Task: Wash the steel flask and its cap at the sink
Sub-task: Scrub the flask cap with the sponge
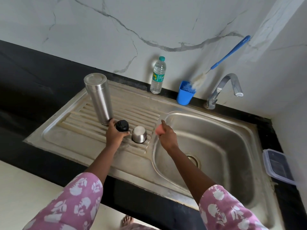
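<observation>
1. Flask: steel, upright on the drainboard, upper left of centre. It seems to stand mouth down, flat end up.
2. Stopper: black, at frame centre, just right of the flask's foot.
3. Left hand: curled round the stopper from below, thumb and fingers gripping it. One finger reaches close to the flask's lower edge; I cannot tell if they touch.
4. Cap: steel cup, upturned on the drainboard ribs, just right of the stopper and apart from both hands.
5. Right hand: right of the cap, over the rim between drainboard and basin. Its fingers are closed on a pink pad. The pad is blurred, so what kind it is stays unclear.
6. Tap: upper right, with no water seen running. The basin looks bare apart from its drain.
7. Cup: blue, behind the sink, holding a blue-handled brush that leans on the wall.
8. Bottle: clear plastic, left of the cup.
9. Box: lidded, clear, at the right edge on the black counter.
10. Progress: flask and cap sit as if draining, so they are likely done, though no suds or drops show to confirm it. The stopper looks like the piece in hand, with scrubbing, rinsing and reassembly probably left.
</observation>
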